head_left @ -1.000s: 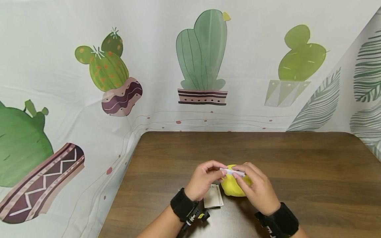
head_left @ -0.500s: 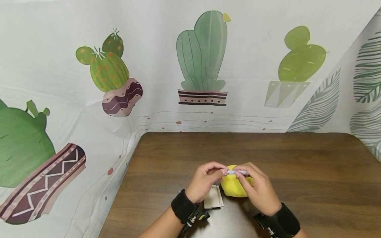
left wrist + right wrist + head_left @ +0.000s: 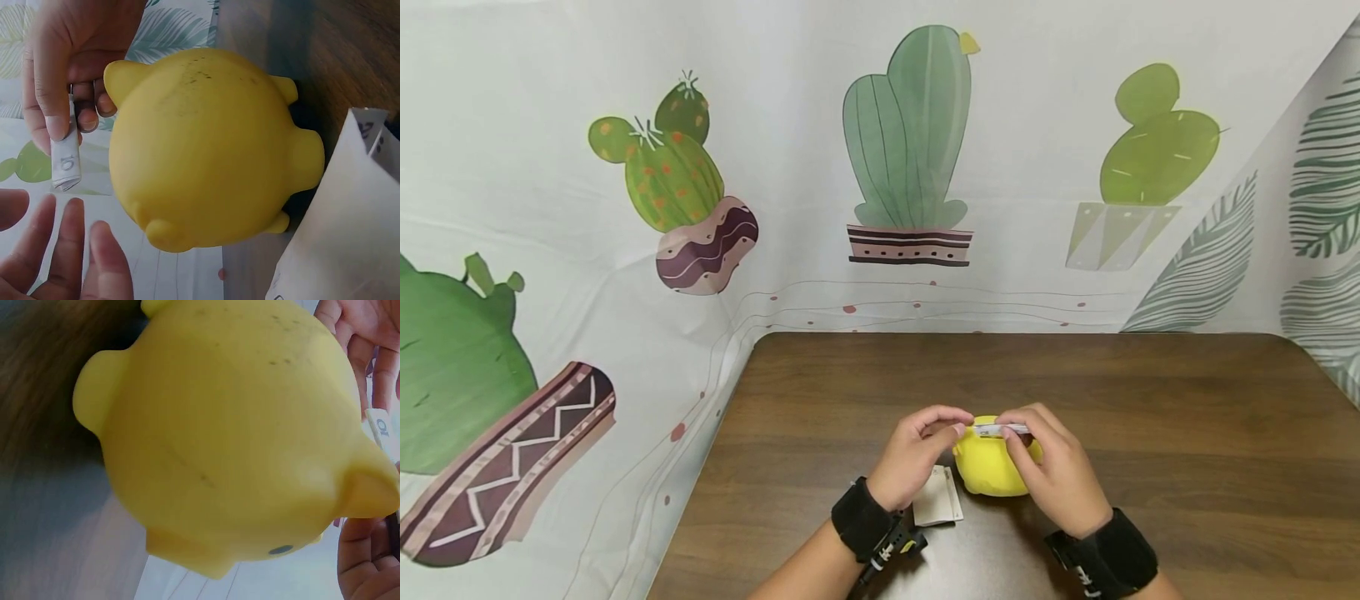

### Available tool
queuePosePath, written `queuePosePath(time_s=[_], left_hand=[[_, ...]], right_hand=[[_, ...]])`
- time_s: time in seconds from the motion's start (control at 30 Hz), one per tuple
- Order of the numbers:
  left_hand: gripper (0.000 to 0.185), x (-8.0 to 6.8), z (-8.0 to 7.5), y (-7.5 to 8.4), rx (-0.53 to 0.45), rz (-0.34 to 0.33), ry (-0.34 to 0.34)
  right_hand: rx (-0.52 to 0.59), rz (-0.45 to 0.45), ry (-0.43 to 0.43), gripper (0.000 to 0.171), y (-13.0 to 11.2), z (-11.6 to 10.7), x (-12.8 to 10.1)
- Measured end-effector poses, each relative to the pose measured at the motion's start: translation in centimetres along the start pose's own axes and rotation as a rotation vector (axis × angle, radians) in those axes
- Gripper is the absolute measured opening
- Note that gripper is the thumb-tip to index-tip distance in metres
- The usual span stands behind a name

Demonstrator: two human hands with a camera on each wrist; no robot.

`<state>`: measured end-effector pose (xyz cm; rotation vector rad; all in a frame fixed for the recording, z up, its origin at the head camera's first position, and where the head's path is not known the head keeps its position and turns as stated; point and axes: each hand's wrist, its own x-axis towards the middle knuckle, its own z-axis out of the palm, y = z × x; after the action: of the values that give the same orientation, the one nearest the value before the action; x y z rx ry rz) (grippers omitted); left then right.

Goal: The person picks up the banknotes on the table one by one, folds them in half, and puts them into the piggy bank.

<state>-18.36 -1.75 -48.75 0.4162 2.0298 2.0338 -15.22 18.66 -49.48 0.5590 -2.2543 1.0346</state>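
A yellow piggy bank [image 3: 988,467] stands on the table under and between both hands. My right hand [image 3: 1060,475] pinches a small folded banknote [image 3: 996,430] between thumb and fingers, just above the bank. In the left wrist view, the folded note [image 3: 65,162] bears a printed 10 and its free end points toward my left hand. The fingers of my left hand [image 3: 917,454] are extended near that end, with a small gap in the left wrist view. In the right wrist view, the bank [image 3: 231,437] hides part of both hands.
Several pale folded notes [image 3: 936,498] lie in a small pile left of the bank, near my left wrist. The dark wooden table [image 3: 820,392] ends at a wall cloth [image 3: 797,167] printed with cacti. Black straps [image 3: 861,518] with cameras sit on both wrists.
The left fingers, which held one end of the folded note, have let go of it. My right hand has shifted slightly right with the note. The bank stays in place.
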Motion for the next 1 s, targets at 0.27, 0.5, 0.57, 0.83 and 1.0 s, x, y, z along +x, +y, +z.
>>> queuePosePath(time_s=[0.27, 0.5, 0.57, 0.83, 1.0], left_hand=[[0.026, -0.14, 0.12, -0.24, 0.062, -0.032, -0.010], [0.026, -0.14, 0.18, -0.32, 0.067, -0.039, -0.020], [0.026, -0.12, 0.19, -0.34, 0.064, -0.041, -0.021], [0.029, -0.09, 0.27, -0.48, 0.081, -0.033, -0.035], [0.033, -0.10, 0.36, -0.48, 0.077, -0.029, -0.064]], right_hand=[[-0.030, 0.032, -0.020, 0.021, 0.53, 0.12, -0.15], [-0.064, 0.046, -0.040, 0.020, 0.76, 0.15, -0.22], [-0.072, 0.047, -0.046, 0.020, 0.77, 0.15, -0.22], [-0.062, 0.024, -0.049, 0.021, 0.90, 0.10, -0.18], [-0.073, -0.009, -0.045, 0.023, 0.96, 0.06, -0.15]])
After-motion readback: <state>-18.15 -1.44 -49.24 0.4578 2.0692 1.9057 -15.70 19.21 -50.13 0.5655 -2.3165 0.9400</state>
